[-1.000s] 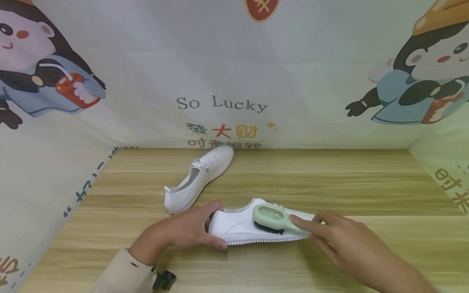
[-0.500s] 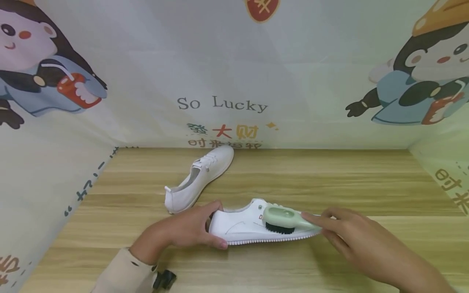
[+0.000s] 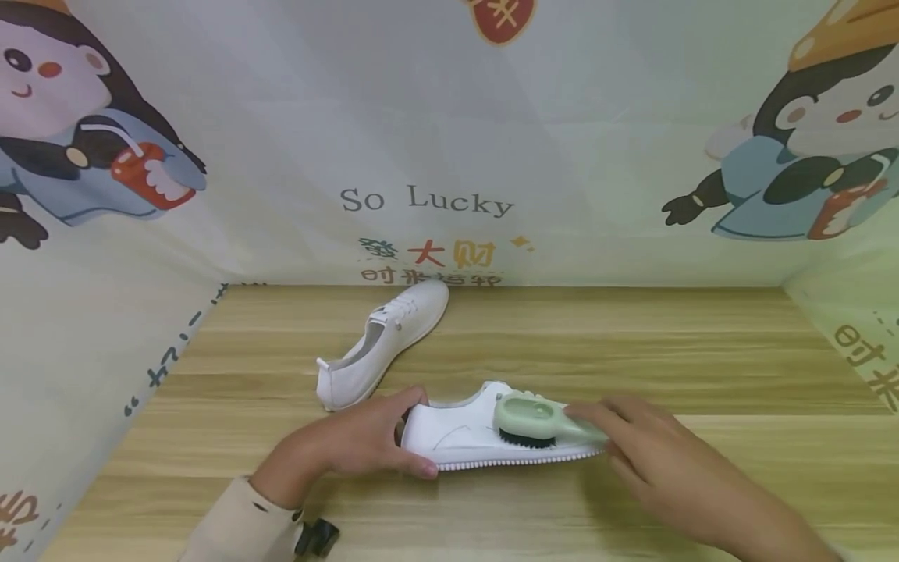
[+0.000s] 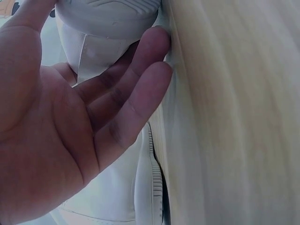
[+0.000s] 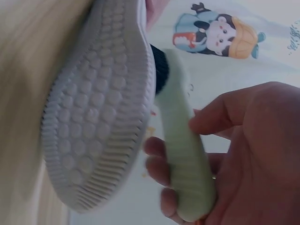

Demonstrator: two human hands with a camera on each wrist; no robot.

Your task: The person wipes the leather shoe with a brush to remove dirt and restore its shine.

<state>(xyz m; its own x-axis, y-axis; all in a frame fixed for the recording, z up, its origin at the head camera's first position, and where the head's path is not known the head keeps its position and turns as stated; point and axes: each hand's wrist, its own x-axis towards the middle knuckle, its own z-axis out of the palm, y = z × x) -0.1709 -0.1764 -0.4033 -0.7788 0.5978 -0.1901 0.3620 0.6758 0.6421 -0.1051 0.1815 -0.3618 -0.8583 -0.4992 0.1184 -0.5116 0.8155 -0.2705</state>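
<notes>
Head view: fingers clamped, your left hand (image 3: 365, 435) holds a white shoe (image 3: 453, 432) by the heel while your right hand (image 3: 649, 457) grips a green brush (image 3: 528, 419) against its side; second shoe (image 3: 410, 320) beyond.

The head camera looks forward and down from the near side over the wood-grain tabletop (image 3: 667, 351). Close and turned sideways, the left wrist camera faces the heel (image 4: 86, 47) of the near white lace-up shoe (image 3: 449, 433), the right its studded sole (image 5: 96, 101). Head and right wrist views share the pale-green, black-bristled brush (image 5: 185, 145).
</notes>
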